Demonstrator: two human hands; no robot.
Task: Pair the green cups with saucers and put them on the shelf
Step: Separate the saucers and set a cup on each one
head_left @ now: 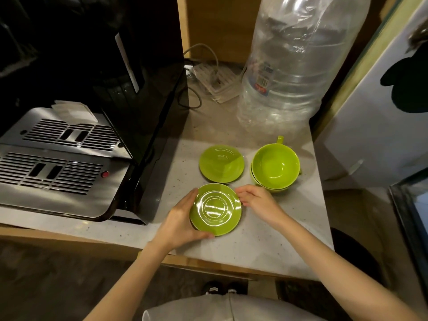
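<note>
Two green cups (pixel 275 167) stand nested one inside the other at the right of the speckled counter (pixel 266 242), handles pointing away. A green saucer (pixel 221 163) lies flat to their left. Nearer me is a second green saucer (pixel 215 209), possibly the top of a small stack, held a little above the counter. My left hand (pixel 180 218) grips its left and near rim. My right hand (pixel 254 199) touches its right edge with the fingertips, fingers apart.
A black coffee machine (pixel 97 89) with a metal drip tray (pixel 58 167) fills the left. A large clear water bottle (pixel 294 63) wrapped in plastic stands behind the cups. A power strip (pixel 215 79) with cables lies at the back. A white appliance (pixel 379 117) stands at the right.
</note>
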